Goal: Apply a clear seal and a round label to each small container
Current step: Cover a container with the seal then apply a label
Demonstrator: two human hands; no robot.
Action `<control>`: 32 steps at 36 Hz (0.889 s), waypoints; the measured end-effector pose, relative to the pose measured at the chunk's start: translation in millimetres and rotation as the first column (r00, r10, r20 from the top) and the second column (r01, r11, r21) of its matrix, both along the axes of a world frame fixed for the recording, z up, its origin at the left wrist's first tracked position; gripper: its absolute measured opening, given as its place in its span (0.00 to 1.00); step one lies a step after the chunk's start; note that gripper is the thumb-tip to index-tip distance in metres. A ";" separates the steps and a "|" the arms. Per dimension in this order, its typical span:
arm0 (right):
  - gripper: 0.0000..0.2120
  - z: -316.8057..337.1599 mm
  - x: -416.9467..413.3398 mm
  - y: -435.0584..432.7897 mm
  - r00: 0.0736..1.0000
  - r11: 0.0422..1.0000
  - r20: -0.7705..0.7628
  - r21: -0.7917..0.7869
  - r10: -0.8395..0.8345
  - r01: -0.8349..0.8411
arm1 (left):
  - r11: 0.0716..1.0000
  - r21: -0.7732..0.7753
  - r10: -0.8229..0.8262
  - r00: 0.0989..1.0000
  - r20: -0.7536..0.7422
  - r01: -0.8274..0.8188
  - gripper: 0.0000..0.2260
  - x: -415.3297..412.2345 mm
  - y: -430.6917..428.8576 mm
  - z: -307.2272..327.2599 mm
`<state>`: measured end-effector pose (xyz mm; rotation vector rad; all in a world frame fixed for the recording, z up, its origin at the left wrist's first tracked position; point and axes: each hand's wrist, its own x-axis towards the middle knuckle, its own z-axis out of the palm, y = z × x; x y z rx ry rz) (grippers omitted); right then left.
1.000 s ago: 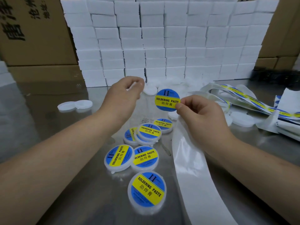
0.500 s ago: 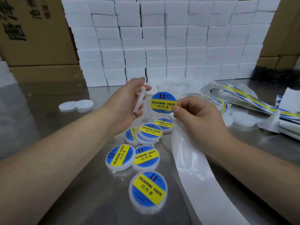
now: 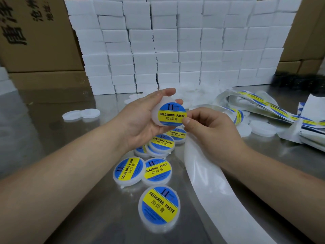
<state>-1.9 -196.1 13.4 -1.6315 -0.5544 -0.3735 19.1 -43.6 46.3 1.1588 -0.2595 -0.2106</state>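
Note:
My left hand [image 3: 140, 118] holds a small round white container [image 3: 156, 114] above the table, face turned toward me. A round blue-and-yellow "SOLDERING PASTE" label [image 3: 172, 113] lies over its face. My right hand [image 3: 209, 131] pinches the label's right edge between thumb and forefinger. Below the hands, several labelled containers [image 3: 159, 207] lie on the steel table [image 3: 73, 155]. An empty white backing strip [image 3: 211, 196] runs from under my right hand toward the front edge.
A wall of stacked white boxes [image 3: 175, 44] stands at the back, with cardboard cartons [image 3: 35, 32] on both sides. Two plain white lids [image 3: 80, 115] lie at the left. Label strips [image 3: 263, 106] and unlabelled containers [image 3: 262, 127] are piled at the right.
My left hand turned the white container from edge-on to face me. My right hand brought the label leftward onto the container's face.

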 end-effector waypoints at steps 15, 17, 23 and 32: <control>0.14 0.6 0.2 0.5 0.999 0.999 -0.030 0.042 0.023 -0.022 | 0.998 0.013 -0.059 0.993 0.101 0.058 0.12 -6.2 -8.1 -3.6; 0.14 0.6 0.4 0.6 0.999 0.998 -0.038 0.055 0.022 -0.020 | 0.997 0.038 -0.064 0.989 0.133 0.060 0.12 -7.1 -8.5 -5.2; 0.14 2.7 -1.2 1.4 0.999 0.997 -0.044 0.074 0.025 -0.022 | 0.999 0.044 -0.037 0.984 0.172 0.030 0.07 -7.3 -9.5 -7.9; 0.14 1.4 -0.5 1.1 0.998 0.996 -0.059 0.087 -0.006 0.011 | 0.997 0.070 -0.037 0.981 0.190 0.024 0.10 -10.2 -10.8 -7.7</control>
